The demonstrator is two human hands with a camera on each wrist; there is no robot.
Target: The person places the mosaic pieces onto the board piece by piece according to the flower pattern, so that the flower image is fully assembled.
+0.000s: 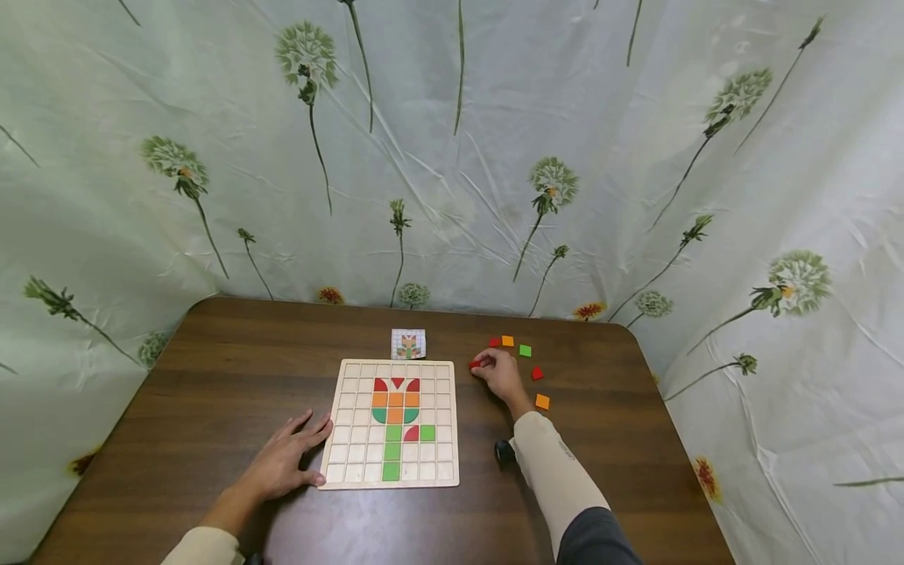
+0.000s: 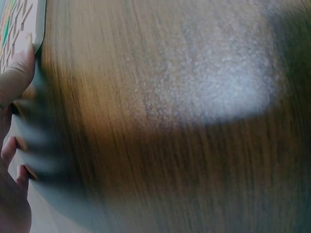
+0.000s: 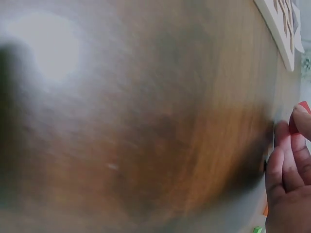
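Note:
A wooden grid board (image 1: 353, 424) lies on the table, with red, orange and green tiles set in its squares in the form of a flower. My left hand (image 1: 282, 459) rests at the board's left edge, its thumb and fingers spread and touching the rim. Just right of the board, my right hand (image 1: 503, 377) pinches a small red tile (image 1: 475, 364) between thumb and fingers. In the right wrist view that red tile (image 3: 304, 106) shows partly behind the thumb; its full shape is hidden.
Loose tiles lie right of the board, among them an orange tile (image 1: 542, 402), a red tile (image 1: 537, 373) and a green tile (image 1: 525, 351). A small printed pattern card (image 1: 409, 344) sits behind the board. A floral curtain (image 1: 452, 173) hangs beyond the brown table (image 1: 247, 353).

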